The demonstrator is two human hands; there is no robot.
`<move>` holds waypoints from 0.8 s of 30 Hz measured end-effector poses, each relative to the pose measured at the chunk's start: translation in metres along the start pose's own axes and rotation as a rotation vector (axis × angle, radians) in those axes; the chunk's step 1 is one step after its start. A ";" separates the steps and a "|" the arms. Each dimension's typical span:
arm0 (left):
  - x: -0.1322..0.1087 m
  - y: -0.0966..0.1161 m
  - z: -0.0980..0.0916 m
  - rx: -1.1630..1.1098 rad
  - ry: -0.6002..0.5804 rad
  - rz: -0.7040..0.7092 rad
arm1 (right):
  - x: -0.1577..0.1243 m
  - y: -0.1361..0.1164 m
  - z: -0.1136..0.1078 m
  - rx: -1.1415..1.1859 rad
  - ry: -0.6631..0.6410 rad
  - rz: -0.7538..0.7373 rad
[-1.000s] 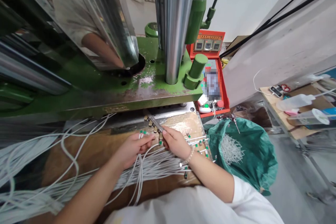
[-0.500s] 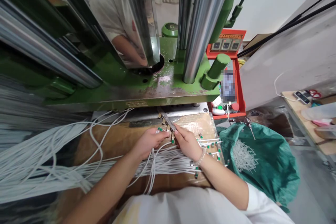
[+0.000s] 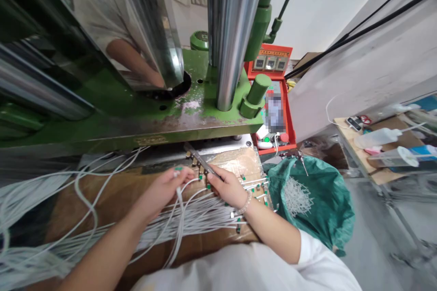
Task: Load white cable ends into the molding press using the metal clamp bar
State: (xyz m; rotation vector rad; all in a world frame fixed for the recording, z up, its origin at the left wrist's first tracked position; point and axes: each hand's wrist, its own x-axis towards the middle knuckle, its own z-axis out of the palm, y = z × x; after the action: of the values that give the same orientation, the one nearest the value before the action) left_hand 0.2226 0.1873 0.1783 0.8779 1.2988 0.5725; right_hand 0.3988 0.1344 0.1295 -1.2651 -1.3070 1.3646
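My right hand (image 3: 229,187) is closed on the near end of a narrow metal bar (image 3: 200,158), which slants away toward the press. Small brass-coloured connector ends sit along the bar's left side, with green parts and white cables below them. To the left, my left hand (image 3: 163,191) is closed on white cables (image 3: 180,211) that hang down from the fingers. A green connector part (image 3: 177,169) shows at its fingertips, apart from the bar. Beneath both hands lies a bundle of white cables (image 3: 201,216), several with green-and-metal ends, on a brown board (image 3: 239,157).
A green press (image 3: 191,116) with steel columns (image 3: 232,54) stands just ahead. At its right is a red control box (image 3: 289,127). A green sack (image 3: 331,195) holding white scraps (image 3: 297,198) stands on the right, before a wooden table (image 3: 344,134) with bottles.
The view has swung right, so everything sits further left. My left hand has drawn back from the metal bar with its cables, while my right hand keeps hold of the bar.
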 end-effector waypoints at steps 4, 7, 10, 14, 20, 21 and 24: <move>-0.004 0.015 -0.016 -0.360 0.162 0.016 | -0.001 -0.004 -0.006 0.004 -0.067 -0.027; -0.009 0.022 -0.015 -0.625 0.121 -0.084 | -0.001 -0.006 -0.009 0.004 -0.156 0.007; -0.010 0.029 -0.013 -0.754 0.070 -0.102 | -0.001 -0.007 -0.011 0.005 -0.171 -0.007; -0.004 0.039 -0.016 -0.757 0.046 -0.051 | 0.000 -0.009 -0.012 0.014 -0.134 0.011; 0.009 0.035 -0.021 -0.436 0.210 -0.087 | 0.000 -0.008 -0.012 0.020 -0.119 0.018; 0.011 0.032 -0.020 -0.375 0.184 -0.107 | 0.000 -0.008 -0.012 0.029 -0.114 0.040; 0.015 0.019 -0.017 -0.213 0.028 -0.124 | 0.002 -0.012 -0.012 0.047 -0.116 0.114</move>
State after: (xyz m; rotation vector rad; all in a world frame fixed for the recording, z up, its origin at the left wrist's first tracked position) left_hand 0.2112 0.2138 0.1851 0.6111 1.2815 0.6139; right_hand 0.4098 0.1395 0.1417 -1.2606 -1.2900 1.5598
